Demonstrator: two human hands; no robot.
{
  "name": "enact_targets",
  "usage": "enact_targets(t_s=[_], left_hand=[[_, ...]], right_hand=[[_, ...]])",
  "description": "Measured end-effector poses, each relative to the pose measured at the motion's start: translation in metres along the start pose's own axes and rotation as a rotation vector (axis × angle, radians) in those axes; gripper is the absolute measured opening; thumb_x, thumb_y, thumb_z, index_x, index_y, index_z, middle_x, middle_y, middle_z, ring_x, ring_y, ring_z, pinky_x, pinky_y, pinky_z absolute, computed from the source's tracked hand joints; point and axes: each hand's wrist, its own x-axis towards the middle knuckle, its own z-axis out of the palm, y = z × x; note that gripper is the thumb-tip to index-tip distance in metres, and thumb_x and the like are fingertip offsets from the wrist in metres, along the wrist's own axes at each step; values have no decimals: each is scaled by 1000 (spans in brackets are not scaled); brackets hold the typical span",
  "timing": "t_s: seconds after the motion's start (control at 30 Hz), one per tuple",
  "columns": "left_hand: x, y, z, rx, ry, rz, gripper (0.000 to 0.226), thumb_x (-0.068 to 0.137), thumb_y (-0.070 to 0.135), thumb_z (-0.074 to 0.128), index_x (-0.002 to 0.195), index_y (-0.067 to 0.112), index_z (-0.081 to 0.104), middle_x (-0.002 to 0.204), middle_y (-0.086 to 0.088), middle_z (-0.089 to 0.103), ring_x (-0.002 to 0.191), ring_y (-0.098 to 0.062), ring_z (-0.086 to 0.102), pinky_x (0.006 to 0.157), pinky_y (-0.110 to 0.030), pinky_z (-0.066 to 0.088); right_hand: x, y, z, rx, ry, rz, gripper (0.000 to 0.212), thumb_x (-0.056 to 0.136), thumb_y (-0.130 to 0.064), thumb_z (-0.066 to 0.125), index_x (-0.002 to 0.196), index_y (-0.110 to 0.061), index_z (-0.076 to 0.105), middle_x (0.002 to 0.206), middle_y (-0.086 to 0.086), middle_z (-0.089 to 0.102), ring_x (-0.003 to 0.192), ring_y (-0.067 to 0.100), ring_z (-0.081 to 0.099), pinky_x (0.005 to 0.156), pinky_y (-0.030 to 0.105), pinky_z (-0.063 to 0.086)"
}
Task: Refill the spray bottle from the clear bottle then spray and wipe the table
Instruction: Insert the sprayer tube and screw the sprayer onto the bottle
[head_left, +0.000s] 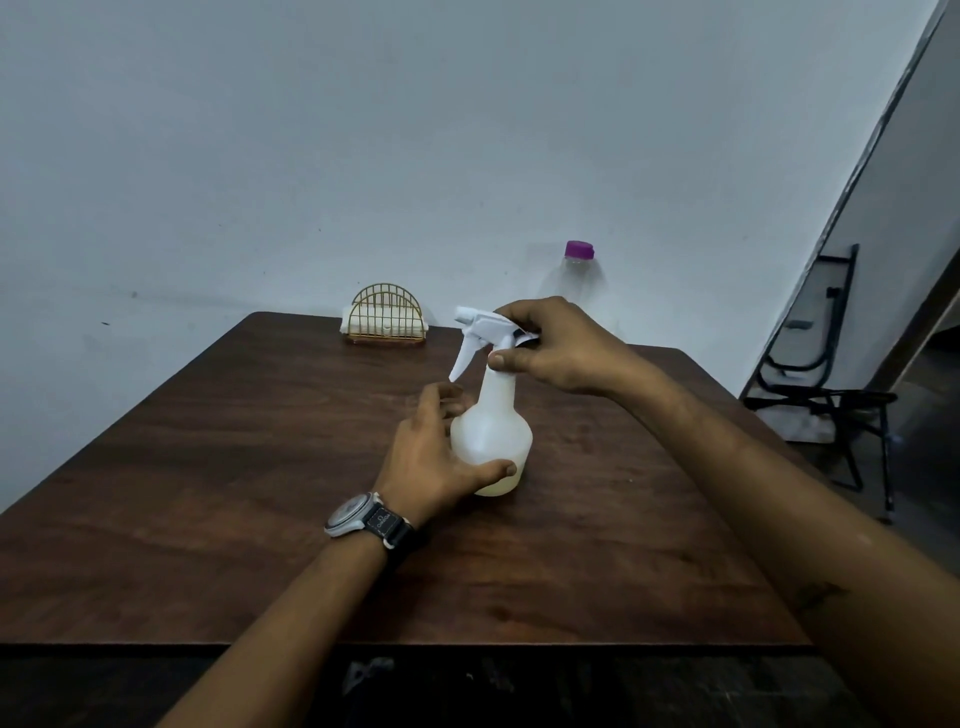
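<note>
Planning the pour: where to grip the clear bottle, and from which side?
Probably the body below the shoulder, from the right: the clear bottle stands upright, purple cap on, and the right hand and spray bottle block its front-left.

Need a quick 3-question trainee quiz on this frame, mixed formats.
1. True or false: the purple cap is off the clear bottle.
2. Which hand grips the trigger head of the spray bottle? A) left B) right
3. Fill in: the wire napkin holder stands near the ___ edge of the table.
Key: 1 false; 2 B, the right hand, while the left hand holds the body; 3 far.
</note>
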Motion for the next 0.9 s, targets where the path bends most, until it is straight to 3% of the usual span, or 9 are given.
enact_targets(t_s=[0.17, 0.3, 0.37, 0.47, 0.63, 0.7, 0.8, 0.9], left_hand=[[0, 1, 0, -8, 10, 6, 107, 52, 44, 97, 138, 22, 37, 113, 22, 52, 108, -3, 55, 88, -20, 47], [0, -1, 0, -6, -2, -10, 105, 52, 47, 96, 138, 26, 39, 124, 13, 58, 109, -8, 58, 90, -28, 53], [1, -1, 1, -11, 3, -10, 104, 52, 47, 96, 136, 27, 39, 130, 10, 58, 111, -7, 57, 92, -29, 53], [0, 0, 1, -8, 6, -15, 101, 52, 48, 96, 133, 29, 39, 129, 10, 57, 111, -7, 57, 92, -30, 54], [2, 2, 0, -8, -3, -22, 101, 52, 48, 96, 133, 30, 39, 129, 11, 59, 112, -7, 58, 93, -31, 55], [2, 2, 0, -11, 2, -20, 102, 51, 47, 96, 134, 28, 40, 125, 13, 58, 112, -6, 58, 94, -30, 54], [0, 0, 1, -19, 15, -5, 103, 51, 45, 97, 135, 25, 41, 118, 17, 56, 112, -6, 59, 95, -32, 55], [-1, 0, 1, -23, 24, -5, 101, 50, 45, 97, 133, 25, 43, 116, 18, 56, 112, -7, 60, 95, -34, 55]], right_hand=[[2, -1, -7, -22, -130, 15, 43, 90, -8, 70, 131, -19, 68, 114, -3, 73, 108, 15, 67, 97, 35, 54], [-2, -2, 0, -114, 3, 64, 36, 85, -37, 78, 118, -26, 70, 90, -15, 67, 83, 2, 62, 73, 32, 49], [-7, -2, 9, -85, 115, 115, 45, 80, -53, 81, 115, -28, 67, 77, -19, 59, 71, -4, 57, 64, 22, 41], [-15, -3, 25, 4, 223, 152, 66, 72, -62, 85, 122, -28, 59, 76, -17, 60, 70, -3, 61, 57, 20, 41], [-22, -6, 29, 61, 198, 206, 111, 69, -62, 87, 156, -32, 25, 111, -9, 62, 100, 11, 65, 87, 34, 54], [-25, -5, 27, 171, 164, 222, 108, 78, -47, 87, 159, -33, 18, 109, -19, 59, 103, 7, 66, 95, 36, 54], [-29, -3, 32, 265, 201, 240, 94, 86, -25, 82, 159, -32, 23, 103, -22, 62, 103, 7, 68, 101, 42, 55], [-29, -4, 42, 202, 322, 239, 88, 79, -33, 88, 150, -31, 35, 97, -17, 65, 95, 7, 68, 94, 40, 57]])
